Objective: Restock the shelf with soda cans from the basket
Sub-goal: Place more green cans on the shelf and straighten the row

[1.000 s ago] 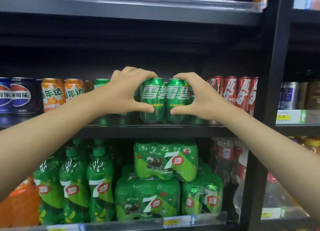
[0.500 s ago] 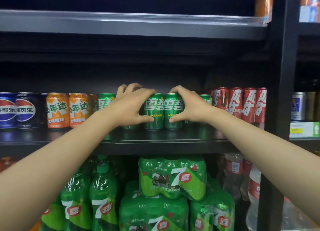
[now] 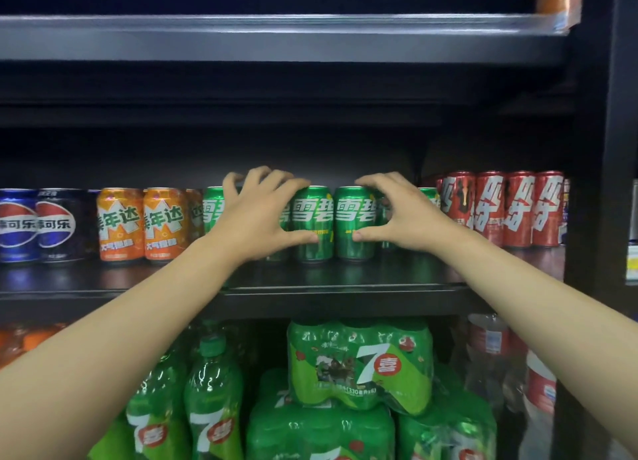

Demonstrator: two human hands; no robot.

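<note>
Two green soda cans stand side by side on the dark middle shelf [image 3: 345, 280]. My left hand [image 3: 257, 214] grips the left green can [image 3: 312, 223], thumb across its front and fingers over its top. My right hand [image 3: 402, 211] grips the right green can [image 3: 354, 223] the same way. Both cans stand upright on the shelf, set back from its front edge. More green cans [image 3: 212, 209] stand behind and beside them, partly hidden by my hands. The basket is not in view.
Orange cans [image 3: 141, 223] and blue cola cans [image 3: 34, 225] stand to the left, red cans [image 3: 504, 207] to the right. Below are green bottles [image 3: 212, 401] and shrink-wrapped green can packs [image 3: 359, 363]. An upper shelf edge [image 3: 276, 31] hangs overhead. A black upright post [image 3: 600, 183] bounds the right.
Both hands have pushed the two green cans further back on the shelf, in line with the neighbouring cans. The view has tilted upward.
</note>
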